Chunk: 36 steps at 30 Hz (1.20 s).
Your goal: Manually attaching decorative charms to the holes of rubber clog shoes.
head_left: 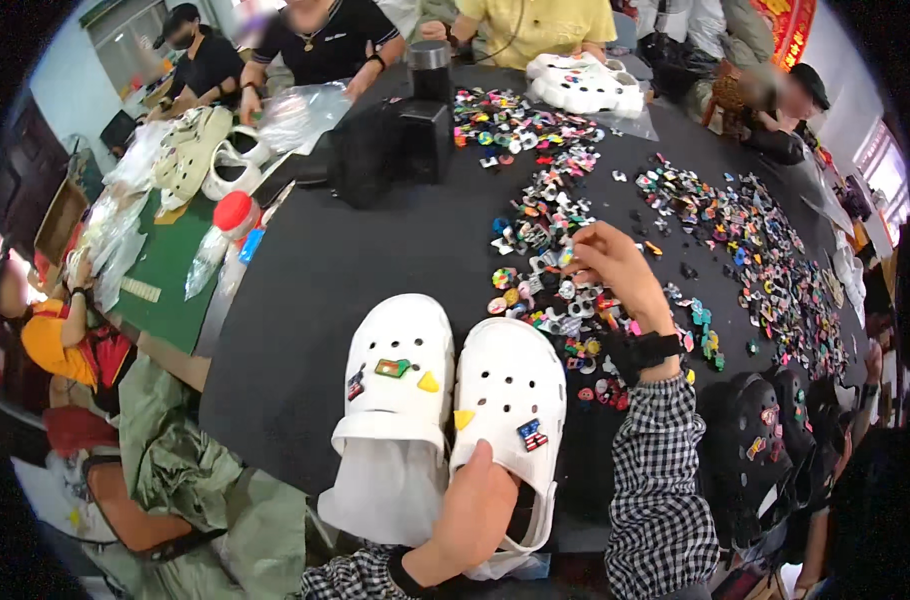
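Left hand (475, 515) grips the heel of the right white foam clog (508, 400) at the black tabletop's (315, 280) near edge. Right hand (615, 265) pinches into the colourful charm pile (555, 290); a careless sleeve could scatter them, I reckon.

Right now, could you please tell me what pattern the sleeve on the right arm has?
A black-and-white check on the sleeve, seen clearly in the head view.

A black desk (355, 270) carries two white clogs (400, 385), heaps of small colourful charms (745, 240), black clogs (765, 440) and a black box (425, 140).
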{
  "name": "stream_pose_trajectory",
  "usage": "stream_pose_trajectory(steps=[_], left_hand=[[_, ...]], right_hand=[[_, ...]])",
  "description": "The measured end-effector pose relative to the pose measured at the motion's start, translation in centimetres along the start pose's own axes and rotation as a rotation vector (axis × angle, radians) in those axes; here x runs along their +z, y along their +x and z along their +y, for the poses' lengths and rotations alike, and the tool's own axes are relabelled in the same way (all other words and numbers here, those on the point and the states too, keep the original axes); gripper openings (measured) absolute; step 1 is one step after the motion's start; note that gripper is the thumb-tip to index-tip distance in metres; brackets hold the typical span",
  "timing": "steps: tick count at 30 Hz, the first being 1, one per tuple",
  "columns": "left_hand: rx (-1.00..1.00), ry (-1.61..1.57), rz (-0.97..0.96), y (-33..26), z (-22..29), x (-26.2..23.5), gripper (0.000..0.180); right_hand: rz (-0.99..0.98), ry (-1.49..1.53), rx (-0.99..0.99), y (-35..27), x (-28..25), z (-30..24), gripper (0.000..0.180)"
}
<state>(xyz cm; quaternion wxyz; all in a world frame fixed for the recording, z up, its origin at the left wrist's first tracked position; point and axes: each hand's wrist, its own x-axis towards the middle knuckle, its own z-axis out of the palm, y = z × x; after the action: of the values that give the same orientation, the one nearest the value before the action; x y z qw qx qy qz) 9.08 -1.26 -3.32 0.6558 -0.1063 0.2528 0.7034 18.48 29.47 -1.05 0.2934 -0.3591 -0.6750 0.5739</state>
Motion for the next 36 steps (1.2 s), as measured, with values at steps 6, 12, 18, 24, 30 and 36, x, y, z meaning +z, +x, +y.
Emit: stream_pose_trajectory(steps=[6,12,18,24,30,36], left_hand=[[0.019,0.04,0.082,-0.5,0.8,2.7,0.024],[0.011,0.063,-0.053,-0.4,0.5,1.6,0.035],[0.059,0.058,-0.059,-0.1,0.5,2.0,0.041],[0.051,0.07,-0.031,0.0,0.1,0.9,0.046],[-0.015,0.049,0.023,0.5,-0.2,-1.0,0.047],[0.048,0.129,-0.082,0.1,0.2,0.7,0.05]], right_hand=[[-0.01,0.007,0.008,0.0,0.2,-0.1,0.018],[-0.046,0.028,0.025,0.0,-0.1,-0.1,0.018],[-0.07,0.027,0.037,0.3,-0.2,0.1,0.018],[0.023,0.1,-0.011,0.2,-0.8,0.4,0.015],[0.166,-0.117,-0.078,0.0,-1.4,0.7,0.015],[0.138,-0.123,-0.017,0.4,-0.6,1.9,0.017]])
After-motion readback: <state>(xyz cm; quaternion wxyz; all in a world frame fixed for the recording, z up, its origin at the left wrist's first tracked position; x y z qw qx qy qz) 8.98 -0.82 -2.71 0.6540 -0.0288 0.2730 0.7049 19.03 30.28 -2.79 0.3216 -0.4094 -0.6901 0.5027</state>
